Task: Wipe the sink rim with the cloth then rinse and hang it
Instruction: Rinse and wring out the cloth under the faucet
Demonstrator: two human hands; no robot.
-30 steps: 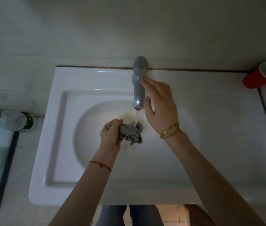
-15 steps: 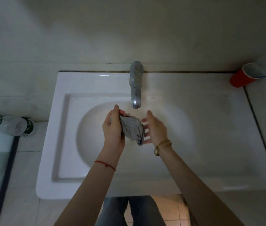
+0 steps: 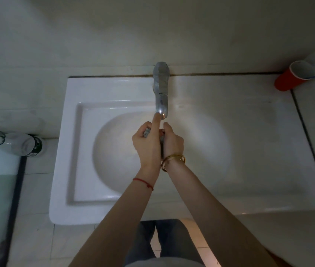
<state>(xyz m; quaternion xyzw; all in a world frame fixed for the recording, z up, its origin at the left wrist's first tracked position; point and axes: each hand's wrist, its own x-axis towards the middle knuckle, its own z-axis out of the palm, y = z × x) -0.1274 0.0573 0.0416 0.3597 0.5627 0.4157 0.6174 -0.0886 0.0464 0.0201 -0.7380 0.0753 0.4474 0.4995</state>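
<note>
Together, left hand (image 3: 147, 142) and right hand (image 3: 172, 142) squeeze cloth (image 3: 146, 132) over sink (image 3: 72, 151)

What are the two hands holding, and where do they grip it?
The cloth, bunched between the left hand and right hand; mostly hidden, so no particular part shows.

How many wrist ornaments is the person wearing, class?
2. A red string sits on the left wrist, below the left hand. A gold bangle sits on the right wrist, below the right hand. None seem hidden.
</note>
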